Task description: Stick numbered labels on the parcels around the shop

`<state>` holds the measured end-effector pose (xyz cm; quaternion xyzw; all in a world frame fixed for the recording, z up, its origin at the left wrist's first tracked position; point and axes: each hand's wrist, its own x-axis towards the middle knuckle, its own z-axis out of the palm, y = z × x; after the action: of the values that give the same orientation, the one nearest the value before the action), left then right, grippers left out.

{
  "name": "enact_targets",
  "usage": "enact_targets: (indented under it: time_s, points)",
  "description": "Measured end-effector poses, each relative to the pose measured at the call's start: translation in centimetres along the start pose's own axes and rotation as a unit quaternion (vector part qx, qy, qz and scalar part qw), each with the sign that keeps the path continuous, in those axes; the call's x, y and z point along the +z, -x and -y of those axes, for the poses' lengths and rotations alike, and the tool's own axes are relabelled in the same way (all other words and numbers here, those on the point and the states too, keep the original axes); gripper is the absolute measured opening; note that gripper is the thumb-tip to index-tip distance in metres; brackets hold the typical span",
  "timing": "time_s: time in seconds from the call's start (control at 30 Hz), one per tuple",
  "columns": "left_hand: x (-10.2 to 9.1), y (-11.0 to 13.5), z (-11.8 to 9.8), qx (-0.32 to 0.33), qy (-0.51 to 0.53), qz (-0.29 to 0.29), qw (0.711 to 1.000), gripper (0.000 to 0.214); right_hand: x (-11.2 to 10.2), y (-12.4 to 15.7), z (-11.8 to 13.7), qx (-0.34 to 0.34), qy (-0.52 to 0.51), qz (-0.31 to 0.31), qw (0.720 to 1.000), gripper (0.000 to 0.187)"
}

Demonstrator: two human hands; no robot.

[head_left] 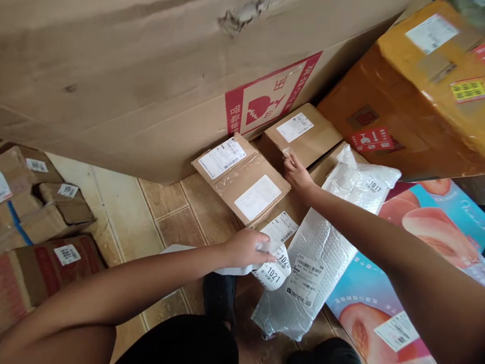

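Note:
My left hand (246,247) is closed on a strip of white sticker labels (273,270) printed with numbers such as 1021. It hovers over a grey bubble mailer (322,258) lying on the floor. My right hand (296,173) reaches forward and pinches a small label at the near corner of a small brown carton (303,134). To the left of that carton lies a taped cardboard box (242,179) with two white labels on top.
A huge cardboard box (151,76) with a red fragile mark fills the back. An orange-wrapped parcel (417,91) stands at the right, a peach-printed box (424,242) below it. Several small cartons (41,222) sit at the left on the tiled floor (125,212).

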<state>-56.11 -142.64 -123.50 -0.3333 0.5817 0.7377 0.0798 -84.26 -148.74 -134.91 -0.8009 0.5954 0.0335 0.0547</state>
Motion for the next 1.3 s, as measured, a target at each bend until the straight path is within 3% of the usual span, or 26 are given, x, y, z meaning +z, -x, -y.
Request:
enact_targets:
  time_s: [0.17, 0.27, 0.33, 0.4, 0.47, 0.57, 0.63, 0.73, 0.9, 1.0, 1.13, 1.3]
  points:
    - [0.2, -0.3, -0.4, 0.040, -0.102, -0.003, 0.994, 0.036, -2.3, 1.9, 0.1, 0.001, -0.016, 0.010, 1.000, 0.035]
    - [0.1, -0.3, -0.1, 0.074, -0.103, -0.041, 0.991, 0.038, -6.1, 4.8, 1.9, 0.124, -0.110, -0.081, 0.983, 0.028]
    - [0.0, -0.4, 0.4, 0.101, -0.069, -0.064, 0.990, 0.036, -9.1, 7.5, 4.2, 0.201, -0.238, -0.124, 0.942, 0.033]
    - [0.0, -0.6, 0.9, 0.132, -0.025, -0.082, 0.987, 0.031, -11.6, 10.3, 7.0, 0.162, -0.388, -0.044, 0.906, 0.034]
    - [0.2, -0.9, 1.3, 0.167, 0.011, -0.099, 0.981, 0.026, -12.8, 12.6, 9.8, 0.129, -0.470, 0.031, 0.873, 0.038]
    - [0.8, -1.2, 1.5, 0.186, 0.034, -0.123, 0.974, 0.025, -12.1, 14.5, 12.8, 0.215, -0.534, -0.014, 0.818, 0.034]
    - [1.4, -1.1, 1.6, 0.166, 0.031, -0.128, 0.977, 0.029, -10.7, 14.8, 13.9, 0.283, -0.611, -0.049, 0.738, 0.035]
    - [2.1, -0.9, 1.7, 0.135, 0.063, -0.131, 0.980, 0.022, -9.3, 14.7, 14.6, 0.316, -0.720, -0.043, 0.616, 0.032]
    - [2.9, -0.7, 1.8, 0.067, 0.099, -0.116, 0.986, 0.024, -9.1, 15.2, 15.3, 0.339, -0.777, -0.032, 0.530, 0.025]
    - [3.3, -0.7, 1.5, 0.052, 0.091, -0.119, 0.987, 0.025, -8.8, 15.8, 15.5, 0.353, -0.779, -0.025, 0.518, 0.024]
    - [3.8, -1.2, 1.8, 0.077, 0.064, -0.137, 0.986, 0.024, -7.7, 16.4, 15.5, 0.359, -0.767, -0.033, 0.531, 0.025]
    - [3.9, -2.7, 3.8, 0.105, 0.008, -0.145, 0.984, 0.026, -5.9, 16.7, 16.0, 0.379, -0.743, -0.057, 0.548, 0.024]
